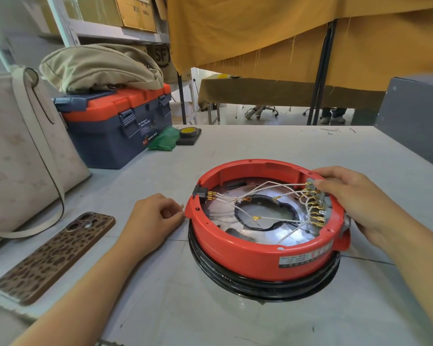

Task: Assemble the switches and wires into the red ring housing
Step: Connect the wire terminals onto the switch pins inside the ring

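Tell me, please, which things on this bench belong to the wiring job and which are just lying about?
Job: round red plastic ring housing; white wires with brass terminals; grey switch block under the right hand; small brass part at the left hand.

Lying about: leopard-print phone; blue-and-orange toolbox; cream bag; green plastic bag.

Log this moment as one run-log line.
left hand: pinches small brass part beside housing | right hand: on switch block at right rim | wires: loose inside | phone: left
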A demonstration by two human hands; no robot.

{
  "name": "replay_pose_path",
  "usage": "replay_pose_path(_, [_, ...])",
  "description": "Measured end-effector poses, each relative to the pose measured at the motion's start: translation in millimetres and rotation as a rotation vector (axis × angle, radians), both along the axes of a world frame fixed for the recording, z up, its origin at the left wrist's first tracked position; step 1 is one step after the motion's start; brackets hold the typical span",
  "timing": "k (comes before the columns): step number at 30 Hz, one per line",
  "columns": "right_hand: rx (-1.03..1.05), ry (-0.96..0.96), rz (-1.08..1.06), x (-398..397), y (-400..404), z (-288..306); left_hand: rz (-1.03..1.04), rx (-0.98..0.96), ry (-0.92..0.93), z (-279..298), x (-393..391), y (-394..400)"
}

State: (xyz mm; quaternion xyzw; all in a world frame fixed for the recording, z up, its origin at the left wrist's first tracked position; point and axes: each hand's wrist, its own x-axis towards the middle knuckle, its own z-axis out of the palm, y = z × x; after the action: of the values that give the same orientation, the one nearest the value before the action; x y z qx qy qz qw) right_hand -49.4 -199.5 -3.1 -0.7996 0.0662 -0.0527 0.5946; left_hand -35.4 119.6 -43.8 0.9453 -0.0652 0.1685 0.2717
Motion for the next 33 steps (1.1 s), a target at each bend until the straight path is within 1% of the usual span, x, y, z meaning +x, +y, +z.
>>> replay_pose_path(2, [0.004,-0.001,-0.001,0,0,0,0.029,-0.009,-0.026,-1,0,1])
replay_pose_path(3, [0.009,-0.002,-0.002,1,0,-1,0.055,-0.055,-0.03,0,0,2])
replay_pose_path(4, [0.013,-0.005,-0.004,1,0,-1,0.084,-0.137,-0.022,1,0,3])
replay_pose_path(6, [0.019,-0.007,-0.007,1,0,-1,0.119,-0.393,0.018,4,1,6])
replay_pose_path(8, [0.037,-0.005,-0.011,0,1,-1,0.108,-0.608,0.042,8,0,9])
replay_pose_path(11, [0.073,-0.008,-0.016,0,1,-1,0.015,-0.842,0.053,17,-3,9])
replay_pose_path(13, [0.06,-0.012,-0.01,0,1,-1,-0.042,-0.898,0.043,23,-6,8])
replay_pose_path(15, [0.031,-0.016,-0.002,1,0,-1,-0.069,-0.845,0.026,32,-9,4])
replay_pose_path(18, [0.017,-0.024,0.001,1,0,-2,-0.132,-0.704,0.017,50,-15,-6])
replay_pose_path(23, [0.051,-0.042,-0.023,2,3,-4,-0.281,-0.366,-0.015,81,-24,-38])
replay_pose_path(26, [0.058,-0.046,-0.07,4,4,-8,-0.354,-0.215,-0.032,94,-26,-59])
replay_pose_path(28, [0.067,-0.048,-0.093,5,5,-9,-0.401,-0.165,-0.005,98,-26,-73])
replay_pose_path(33, [0.161,-0.079,-0.144,7,10,-12,-0.491,-0.158,0.142,98,-19,-105])
